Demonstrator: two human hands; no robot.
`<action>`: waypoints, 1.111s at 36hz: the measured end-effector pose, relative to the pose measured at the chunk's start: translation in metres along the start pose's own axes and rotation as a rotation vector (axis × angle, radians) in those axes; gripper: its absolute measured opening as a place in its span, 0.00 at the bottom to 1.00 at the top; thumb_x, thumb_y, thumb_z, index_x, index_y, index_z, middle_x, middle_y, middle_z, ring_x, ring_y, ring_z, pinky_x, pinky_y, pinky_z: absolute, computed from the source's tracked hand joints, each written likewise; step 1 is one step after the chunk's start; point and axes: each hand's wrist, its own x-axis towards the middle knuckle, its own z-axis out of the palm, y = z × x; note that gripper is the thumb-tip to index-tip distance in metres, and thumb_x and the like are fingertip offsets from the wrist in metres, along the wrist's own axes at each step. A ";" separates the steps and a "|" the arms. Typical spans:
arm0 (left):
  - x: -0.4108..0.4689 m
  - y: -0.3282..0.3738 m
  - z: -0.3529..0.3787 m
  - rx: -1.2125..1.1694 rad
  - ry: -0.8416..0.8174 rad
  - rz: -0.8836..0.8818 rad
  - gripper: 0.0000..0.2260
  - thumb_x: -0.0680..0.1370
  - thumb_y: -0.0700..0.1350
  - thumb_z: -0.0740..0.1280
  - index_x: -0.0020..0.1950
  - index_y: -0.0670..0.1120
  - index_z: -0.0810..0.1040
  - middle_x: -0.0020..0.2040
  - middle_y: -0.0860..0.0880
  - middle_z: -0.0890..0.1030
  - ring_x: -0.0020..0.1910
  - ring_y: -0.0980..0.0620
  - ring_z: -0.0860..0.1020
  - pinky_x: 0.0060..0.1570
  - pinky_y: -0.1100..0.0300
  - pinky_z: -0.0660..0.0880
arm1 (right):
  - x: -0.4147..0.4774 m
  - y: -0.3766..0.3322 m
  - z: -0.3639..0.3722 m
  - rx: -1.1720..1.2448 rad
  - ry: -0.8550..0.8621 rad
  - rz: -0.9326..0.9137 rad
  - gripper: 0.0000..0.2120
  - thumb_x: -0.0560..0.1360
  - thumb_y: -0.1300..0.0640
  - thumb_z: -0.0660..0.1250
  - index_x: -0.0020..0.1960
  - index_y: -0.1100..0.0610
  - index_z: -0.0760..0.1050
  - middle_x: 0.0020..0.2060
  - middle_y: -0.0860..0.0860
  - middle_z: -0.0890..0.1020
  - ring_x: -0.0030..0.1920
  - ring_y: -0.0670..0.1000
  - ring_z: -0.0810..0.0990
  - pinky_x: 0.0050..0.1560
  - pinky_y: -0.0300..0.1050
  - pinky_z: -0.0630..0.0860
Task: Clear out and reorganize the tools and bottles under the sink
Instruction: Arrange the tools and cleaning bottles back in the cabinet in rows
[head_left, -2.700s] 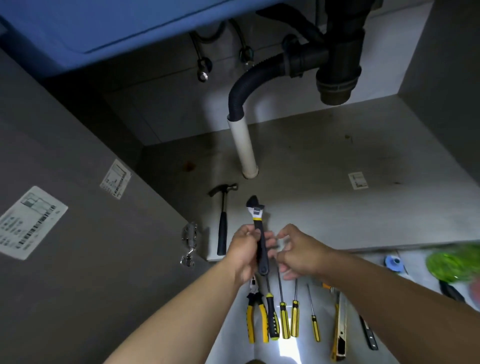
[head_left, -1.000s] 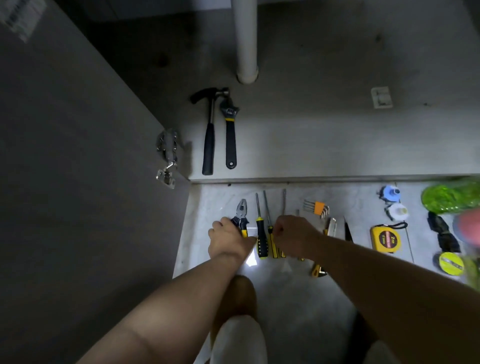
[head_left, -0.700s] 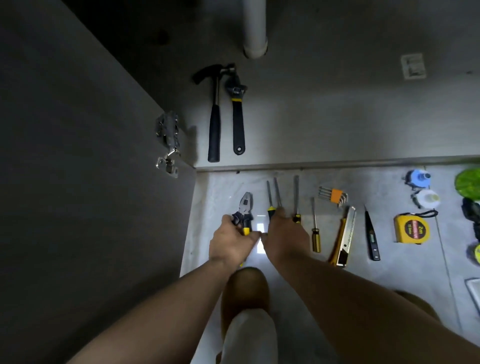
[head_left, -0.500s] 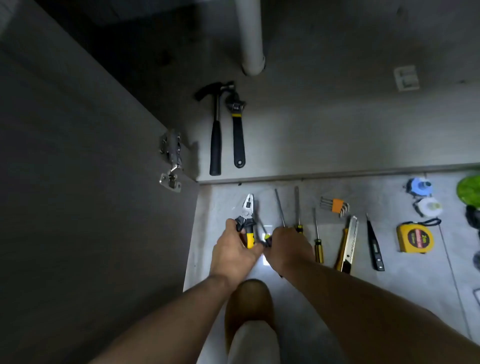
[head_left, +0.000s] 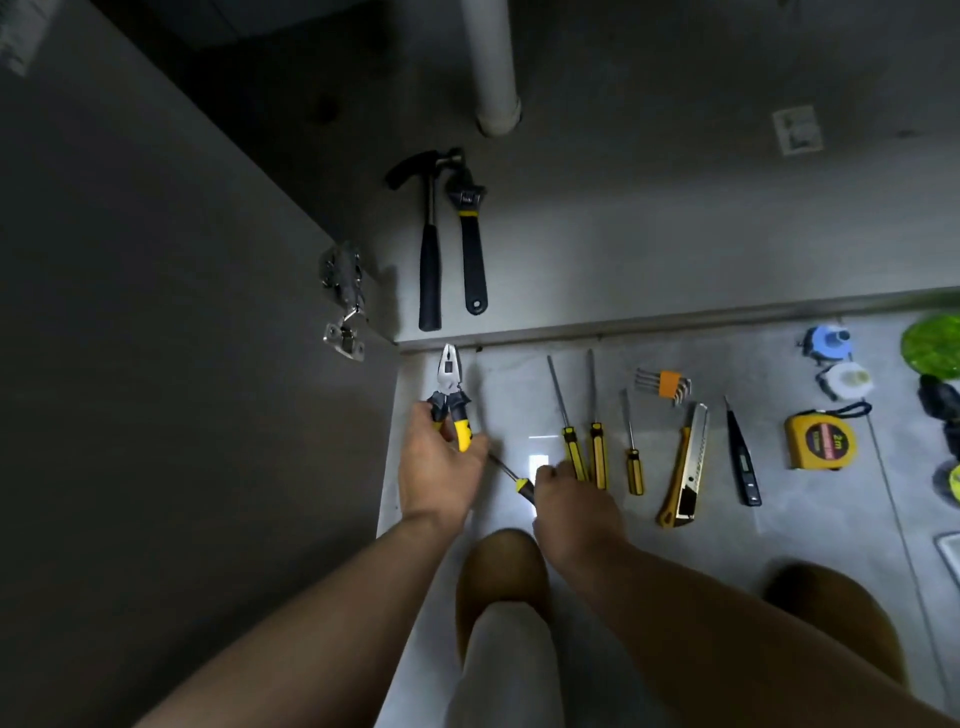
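Pliers (head_left: 451, 395) are being gripped by their yellow handles in the left hand (head_left: 439, 467), over the floor beside the cabinet door. A screwdriver (head_left: 514, 480) is being pinched at its handle by the right hand (head_left: 574, 501); both are judged stiff, fairly light and best held at the grips.

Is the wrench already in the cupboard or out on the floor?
In. The wrench lies flat on the cupboard floor, close beside the hammer, behind the front edge.
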 end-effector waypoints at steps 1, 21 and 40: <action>-0.001 -0.002 0.000 -0.001 -0.004 0.012 0.14 0.71 0.45 0.73 0.49 0.50 0.70 0.40 0.49 0.79 0.37 0.51 0.78 0.38 0.57 0.73 | 0.002 -0.001 0.002 -0.029 -0.007 -0.004 0.16 0.79 0.63 0.61 0.67 0.59 0.70 0.62 0.57 0.73 0.58 0.59 0.81 0.52 0.50 0.78; 0.035 0.166 0.023 -0.049 -0.180 0.311 0.31 0.71 0.46 0.73 0.69 0.52 0.62 0.63 0.48 0.74 0.59 0.46 0.76 0.53 0.53 0.76 | -0.024 0.104 -0.206 0.624 -0.238 -0.075 0.06 0.77 0.56 0.68 0.41 0.54 0.78 0.32 0.53 0.80 0.28 0.47 0.79 0.27 0.40 0.75; 0.084 0.176 0.049 0.154 0.021 0.215 0.31 0.73 0.39 0.68 0.75 0.41 0.64 0.66 0.41 0.66 0.65 0.41 0.69 0.64 0.54 0.70 | 0.053 0.087 -0.214 0.678 0.240 0.134 0.08 0.77 0.51 0.67 0.49 0.56 0.76 0.44 0.57 0.82 0.47 0.60 0.82 0.51 0.61 0.81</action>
